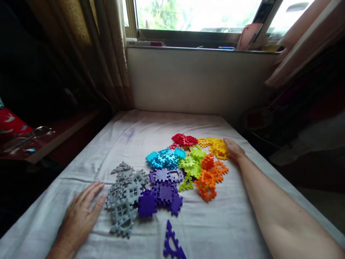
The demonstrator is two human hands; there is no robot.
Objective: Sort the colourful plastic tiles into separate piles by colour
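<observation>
Interlocking plastic building tiles lie sorted by colour in loose piles on a bed. My left hand (83, 212) rests on the sheet, fingers stretched out, just left of the grey tiles (125, 198). At the far right, my right hand (234, 150) lies against the edge of the yellow tiles (218, 147), its fingers extended and partly hard to see. Between the hands are purple tiles (164, 192), light blue tiles (165, 158), lime green tiles (191, 165), orange tiles (208, 176) and red tiles (184, 139). A single purple triangular tile (172, 242) sits apart near the front.
A pale, wrinkled sheet (221, 223) covers the bed, which meets a low wall (194, 81) under a window. Eyeglasses (41, 132) and a red patterned item (12, 124) are on a dark wooden surface at left. Curtains (105, 46) hang on both sides.
</observation>
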